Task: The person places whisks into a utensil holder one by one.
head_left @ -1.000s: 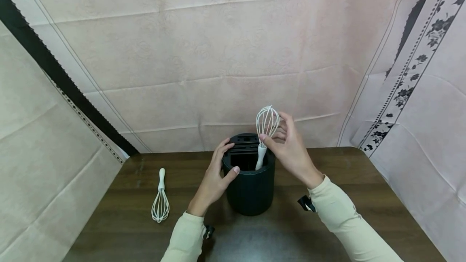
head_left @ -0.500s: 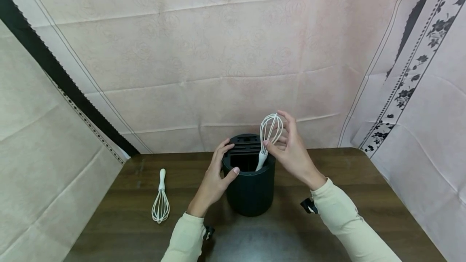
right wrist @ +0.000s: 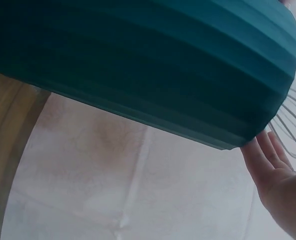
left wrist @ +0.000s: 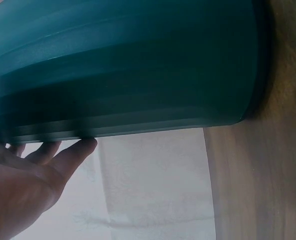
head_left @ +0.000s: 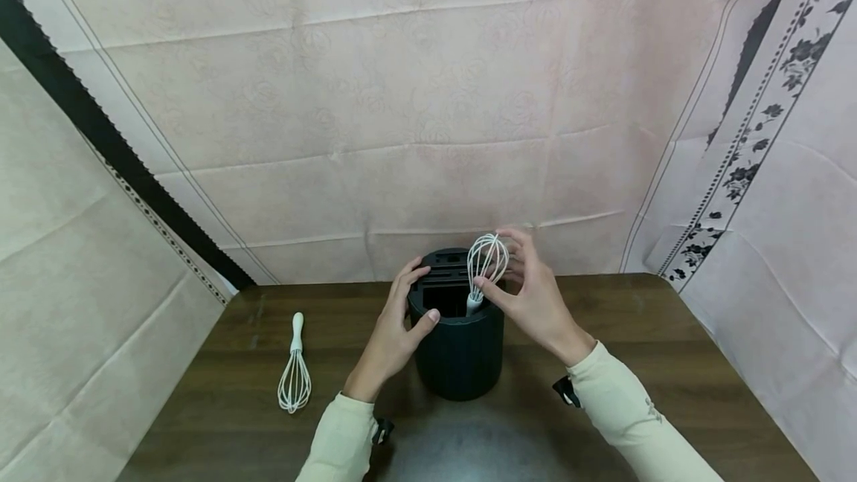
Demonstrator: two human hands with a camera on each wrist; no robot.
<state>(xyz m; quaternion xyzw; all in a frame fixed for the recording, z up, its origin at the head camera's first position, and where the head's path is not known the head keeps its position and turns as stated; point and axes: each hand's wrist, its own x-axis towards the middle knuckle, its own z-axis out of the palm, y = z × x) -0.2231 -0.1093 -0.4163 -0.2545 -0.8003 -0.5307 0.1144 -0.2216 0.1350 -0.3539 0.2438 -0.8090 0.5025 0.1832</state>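
Whisk (head_left: 294,370) on table (head_left: 221,422), right grip (head_left: 535,303) pinching second whisk (head_left: 485,259), left grip (head_left: 393,329) clasping dark container (head_left: 458,359)

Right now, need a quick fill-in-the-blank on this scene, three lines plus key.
1. The right hand holds a white whisk with its ____ pointing down into the dark container.
2. The left hand steadies the container, its ____ lying over the near rim.
3. On the wooden table, the second whisk lies on the ____ side of the container, as the person sees it.

Missing words: handle; thumb; left.
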